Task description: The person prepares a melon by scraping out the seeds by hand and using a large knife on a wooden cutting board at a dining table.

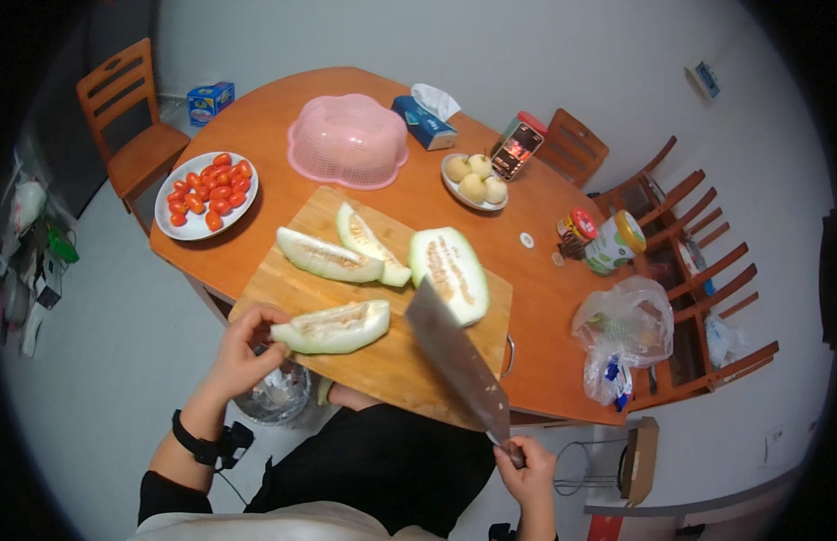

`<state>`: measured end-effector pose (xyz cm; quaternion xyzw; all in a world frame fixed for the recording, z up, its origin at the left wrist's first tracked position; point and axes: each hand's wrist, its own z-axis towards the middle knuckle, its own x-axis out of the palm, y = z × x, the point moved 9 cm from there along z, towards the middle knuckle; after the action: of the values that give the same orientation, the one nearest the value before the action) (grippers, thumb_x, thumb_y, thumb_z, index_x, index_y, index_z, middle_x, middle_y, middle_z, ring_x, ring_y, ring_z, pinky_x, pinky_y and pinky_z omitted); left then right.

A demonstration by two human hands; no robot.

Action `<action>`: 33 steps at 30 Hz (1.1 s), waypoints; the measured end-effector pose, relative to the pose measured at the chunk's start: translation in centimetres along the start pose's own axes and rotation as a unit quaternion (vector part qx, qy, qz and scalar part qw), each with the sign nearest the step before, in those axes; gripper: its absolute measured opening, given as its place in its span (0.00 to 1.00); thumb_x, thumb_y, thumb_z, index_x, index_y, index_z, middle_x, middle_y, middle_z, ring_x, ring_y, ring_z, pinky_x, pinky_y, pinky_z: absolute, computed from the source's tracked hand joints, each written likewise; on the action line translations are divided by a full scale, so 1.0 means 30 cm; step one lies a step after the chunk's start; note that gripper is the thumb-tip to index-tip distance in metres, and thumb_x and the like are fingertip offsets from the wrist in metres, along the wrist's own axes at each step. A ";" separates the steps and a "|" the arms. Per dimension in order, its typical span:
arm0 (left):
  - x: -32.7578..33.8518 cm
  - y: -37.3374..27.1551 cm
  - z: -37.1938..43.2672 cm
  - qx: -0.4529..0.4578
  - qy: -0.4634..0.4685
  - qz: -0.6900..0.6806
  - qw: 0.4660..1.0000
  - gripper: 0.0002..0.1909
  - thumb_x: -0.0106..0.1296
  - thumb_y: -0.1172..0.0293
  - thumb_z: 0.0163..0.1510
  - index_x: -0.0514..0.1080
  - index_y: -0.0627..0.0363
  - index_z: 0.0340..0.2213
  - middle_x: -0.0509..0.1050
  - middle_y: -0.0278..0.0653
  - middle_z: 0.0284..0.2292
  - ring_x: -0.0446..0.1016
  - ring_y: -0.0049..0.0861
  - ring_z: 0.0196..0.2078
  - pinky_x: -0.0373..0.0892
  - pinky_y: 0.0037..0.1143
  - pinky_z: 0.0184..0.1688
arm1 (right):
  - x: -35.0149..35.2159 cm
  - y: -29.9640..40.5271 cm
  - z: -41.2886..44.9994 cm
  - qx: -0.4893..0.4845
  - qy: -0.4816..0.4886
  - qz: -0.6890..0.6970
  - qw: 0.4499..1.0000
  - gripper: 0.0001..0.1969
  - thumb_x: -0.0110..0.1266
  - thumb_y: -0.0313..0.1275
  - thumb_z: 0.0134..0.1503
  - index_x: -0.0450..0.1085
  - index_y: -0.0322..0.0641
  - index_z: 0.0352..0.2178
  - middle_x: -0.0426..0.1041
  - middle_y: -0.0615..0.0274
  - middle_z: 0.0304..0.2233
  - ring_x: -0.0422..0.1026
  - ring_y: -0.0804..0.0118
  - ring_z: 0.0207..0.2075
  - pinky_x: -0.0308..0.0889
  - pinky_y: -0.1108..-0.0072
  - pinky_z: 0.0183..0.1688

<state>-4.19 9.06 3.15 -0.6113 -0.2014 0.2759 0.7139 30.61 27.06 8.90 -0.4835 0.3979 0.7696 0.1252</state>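
My left hand (253, 348) grips the left end of a pale green melon wedge (341, 328) at the near left of a wooden cutting board (391, 365). In my right hand (527, 466) is the handle of a cleaver (456, 358). Its broad blade slants up over the board's right side, with small bits stuck to it. Two more melon wedges (327, 255) (371, 247) touch each other farther back. A melon half (452, 274) lies cut face up at the right, seeds showing, partly behind the blade's tip.
Around the board stand a plate of cherry tomatoes (205, 233), a pink mesh cover (349, 142), a tissue box (425, 125), a plate of pears (478, 203) and a propped phone (518, 150). Jars (615, 243) and a plastic bag (621, 324) sit right. A lined bin (276, 399) is below the board.
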 end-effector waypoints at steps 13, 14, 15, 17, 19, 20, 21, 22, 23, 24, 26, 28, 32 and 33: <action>-0.101 -0.024 0.009 0.003 0.012 0.005 1.000 0.12 0.45 0.81 0.39 0.62 0.59 0.30 0.67 0.34 0.30 0.66 0.16 0.32 0.65 0.19 0.35 | 0.017 -0.055 -0.018 -0.163 0.008 -0.174 0.971 0.14 0.60 0.38 0.36 0.67 0.43 0.23 0.70 0.61 0.18 0.69 0.61 0.20 0.64 0.75 0.23; -0.117 -0.021 0.005 0.000 0.004 -0.007 1.000 0.12 0.44 0.82 0.39 0.61 0.60 0.30 0.67 0.34 0.30 0.67 0.17 0.32 0.65 0.19 0.35 | 0.028 -0.062 -0.019 -0.159 0.025 -0.174 0.972 0.14 0.60 0.38 0.36 0.67 0.43 0.23 0.70 0.62 0.18 0.69 0.61 0.20 0.64 0.75 0.23; -0.126 -0.020 0.007 -0.004 -0.003 -0.020 1.000 0.13 0.44 0.83 0.39 0.61 0.60 0.30 0.67 0.34 0.30 0.67 0.17 0.31 0.66 0.20 0.35 | 0.027 -0.059 -0.013 -0.158 0.023 -0.174 0.972 0.14 0.60 0.38 0.36 0.67 0.43 0.23 0.70 0.62 0.18 0.69 0.61 0.20 0.64 0.75 0.23; -0.138 -0.012 0.016 -0.010 -0.011 -0.025 1.000 0.13 0.43 0.84 0.39 0.61 0.61 0.30 0.66 0.35 0.30 0.67 0.17 0.32 0.65 0.20 0.36 | 0.034 -0.054 0.005 -0.145 0.024 -0.195 0.970 0.15 0.60 0.41 0.37 0.67 0.43 0.22 0.69 0.62 0.18 0.69 0.61 0.20 0.64 0.75 0.22; -0.168 -0.002 0.021 0.007 -0.036 -0.008 0.999 0.13 0.43 0.83 0.39 0.61 0.61 0.31 0.66 0.34 0.31 0.66 0.18 0.33 0.65 0.20 0.38 | 0.051 -0.062 0.040 -0.153 0.030 -0.180 0.971 0.17 0.59 0.44 0.37 0.67 0.43 0.21 0.68 0.61 0.18 0.68 0.61 0.21 0.63 0.75 0.23; -0.164 -0.001 0.028 0.006 -0.033 0.004 0.999 0.12 0.43 0.82 0.41 0.61 0.61 0.32 0.65 0.33 0.31 0.66 0.17 0.34 0.64 0.19 0.39 | 0.059 -0.072 0.056 -0.151 0.030 -0.176 0.972 0.18 0.59 0.46 0.38 0.67 0.42 0.21 0.67 0.61 0.18 0.68 0.60 0.21 0.63 0.74 0.24; -0.161 0.008 0.037 -0.003 -0.023 0.006 1.000 0.12 0.43 0.82 0.41 0.61 0.61 0.32 0.65 0.33 0.31 0.66 0.17 0.34 0.64 0.19 0.39 | 0.066 -0.083 0.070 -0.143 0.032 -0.172 0.974 0.19 0.59 0.46 0.38 0.67 0.42 0.21 0.67 0.61 0.18 0.68 0.59 0.22 0.63 0.74 0.25; -0.169 0.001 0.039 -0.001 -0.031 0.019 0.999 0.12 0.43 0.82 0.42 0.61 0.61 0.32 0.65 0.33 0.31 0.65 0.17 0.34 0.63 0.18 0.38 | 0.069 -0.092 0.076 -0.152 0.025 -0.155 0.976 0.19 0.58 0.46 0.37 0.67 0.42 0.21 0.66 0.60 0.18 0.68 0.58 0.23 0.63 0.74 0.25; -0.173 -0.002 0.037 0.002 -0.037 0.031 0.999 0.11 0.43 0.81 0.42 0.61 0.61 0.33 0.65 0.33 0.31 0.65 0.16 0.34 0.63 0.18 0.38 | 0.063 -0.088 0.081 -0.163 0.009 -0.153 0.975 0.19 0.59 0.46 0.37 0.67 0.42 0.23 0.67 0.60 0.20 0.68 0.58 0.24 0.63 0.73 0.26; -0.182 0.008 0.041 0.009 -0.035 0.019 0.999 0.11 0.43 0.80 0.43 0.62 0.61 0.33 0.64 0.32 0.31 0.64 0.16 0.33 0.61 0.16 0.38 | 0.068 -0.086 0.097 -0.148 0.021 -0.149 0.977 0.19 0.59 0.46 0.37 0.67 0.42 0.24 0.67 0.59 0.22 0.68 0.58 0.25 0.63 0.73 0.26; -0.191 0.025 0.053 0.013 -0.027 0.027 0.999 0.11 0.44 0.80 0.43 0.62 0.61 0.33 0.64 0.32 0.31 0.64 0.15 0.33 0.61 0.16 0.38 | 0.074 -0.095 0.110 -0.124 0.035 -0.144 0.981 0.20 0.59 0.45 0.37 0.66 0.41 0.25 0.67 0.59 0.24 0.68 0.57 0.26 0.63 0.73 0.27; -0.180 0.016 0.065 0.017 -0.028 0.034 0.999 0.11 0.44 0.80 0.43 0.62 0.61 0.33 0.64 0.31 0.30 0.63 0.15 0.33 0.60 0.16 0.37 | 0.074 -0.103 0.113 -0.121 0.043 -0.113 0.985 0.20 0.59 0.44 0.38 0.66 0.40 0.27 0.67 0.59 0.26 0.67 0.57 0.29 0.63 0.74 0.28; -0.155 0.004 0.070 -0.009 -0.023 0.047 0.999 0.11 0.44 0.80 0.43 0.62 0.62 0.33 0.64 0.31 0.30 0.63 0.15 0.33 0.61 0.16 0.37 | 0.073 -0.092 0.101 -0.113 0.053 -0.095 0.988 0.20 0.59 0.42 0.39 0.65 0.39 0.29 0.67 0.58 0.27 0.67 0.56 0.31 0.63 0.73 0.31; -0.163 0.014 0.062 -0.025 -0.018 0.050 0.998 0.12 0.44 0.80 0.43 0.62 0.62 0.33 0.64 0.32 0.31 0.63 0.15 0.33 0.61 0.16 0.36 | 0.066 -0.067 0.105 -0.137 0.033 -0.081 0.987 0.19 0.58 0.40 0.40 0.65 0.39 0.30 0.68 0.57 0.28 0.67 0.55 0.32 0.63 0.72 0.32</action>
<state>-9.15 7.38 3.31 -0.6328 -0.1902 0.3169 0.6804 28.74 30.29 6.93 -0.5514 0.2521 0.7881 0.1064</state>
